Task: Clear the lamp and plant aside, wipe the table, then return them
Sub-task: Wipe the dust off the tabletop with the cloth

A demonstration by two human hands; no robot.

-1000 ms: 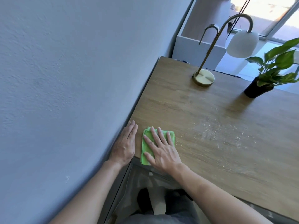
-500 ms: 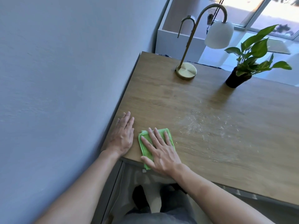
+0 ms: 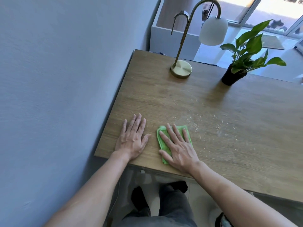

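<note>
Hands Flat on Wooden Table, Cloth Under the Right

Hands lie spread on a wooden table (image 3: 164,99) that runs along a wall on the person's left. The right hand (image 3: 178,148) presses palm-down on a folded green cloth (image 3: 161,141), fingers splayed and not curled around anything. The left hand (image 3: 132,138) rests flat and empty on bare wood at about 9 o'clock from the cloth, close beside it but not touching.

Pale specks and streaks (image 3: 205,122) mark the wood at roughly 2 o'clock from the cloth, suggesting the wiping has some way to go.

At the far end of the table, near 12 o'clock from the hands, stands the lamp (image 3: 181,69), its round brass base on the wood, its thin curved stem rising to a white shade hanging out past the table's edge. The plant (image 3: 232,76), in a small dark pot with broad green leaves, stands at about 1 o'clock, well apart from the lamp and from both hands.

Judging by its shape, the lamp is probably top-heavy and its shade breakable; the safest hold looks to be low on the stem or under the base. The plant seems light but its leaves are soft and would bend, so the pot wall is the place to grip. The cloth is limp and will bunch unless kept pressed flat.
</note>
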